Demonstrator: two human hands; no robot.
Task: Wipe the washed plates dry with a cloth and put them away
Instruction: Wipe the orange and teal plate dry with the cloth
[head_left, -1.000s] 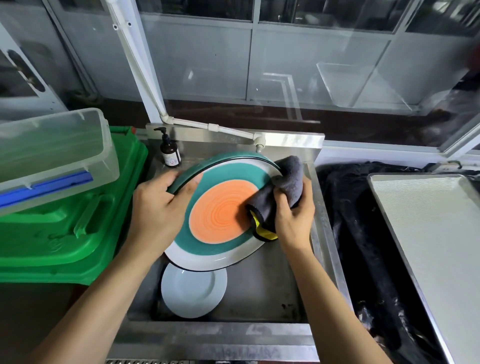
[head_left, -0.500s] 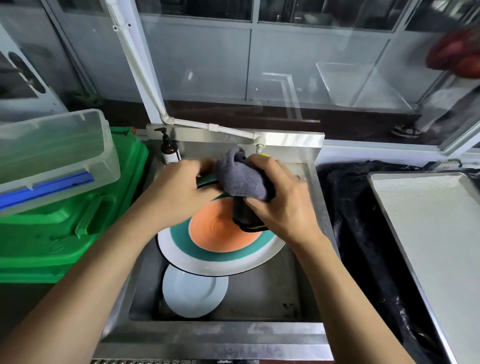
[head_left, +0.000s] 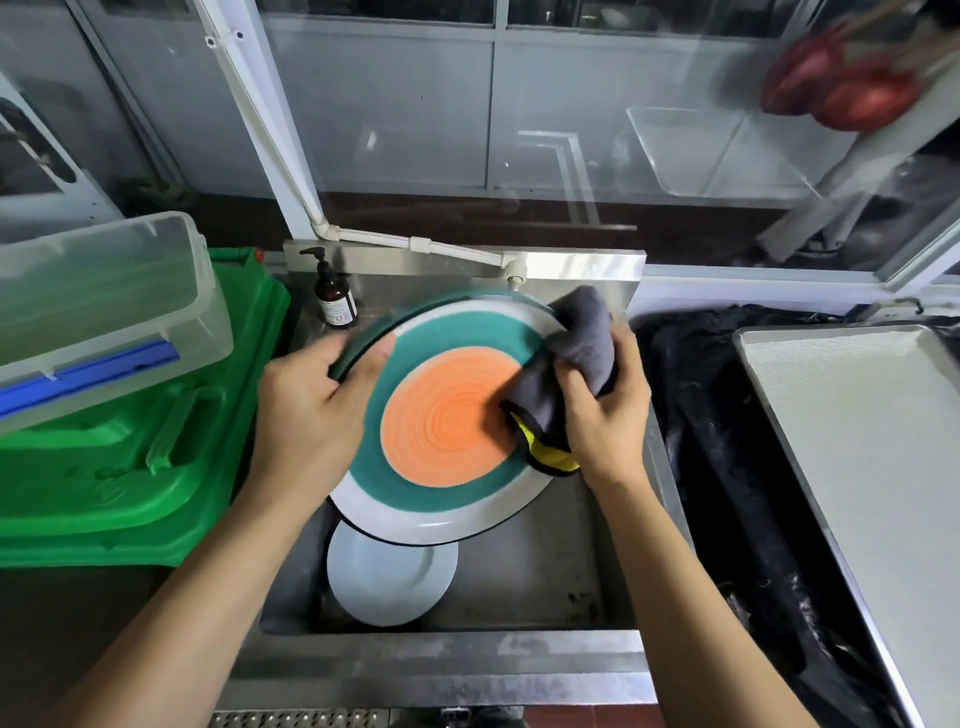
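Steel sink (head_left: 519, 670) occupies the centre of the view, with a green plastic crate (head_left: 130, 467) at its left carrying a clear lidded storage box (head_left: 104, 306), and a metal tray (head_left: 872, 467) at its right lying on black sheeting (head_left: 727, 467). Large plate (head_left: 447, 415), banded white, teal and orange, is held tilted above the basin. Left hand (head_left: 311, 415) grips the plate's left rim, thumb on the face and fingers behind the edge. Right hand (head_left: 605, 415) clutches a bunched grey cloth (head_left: 582, 358) with a yellow underside, pressing it against the plate's right side, where it overlaps the orange centre and wraps over the upper right rim. Small white plate (head_left: 389, 577) lies on the basin floor, partly covered by the large plate's lower edge. Brown pump bottle (head_left: 335, 296) stands upright at the sink's rear left corner.
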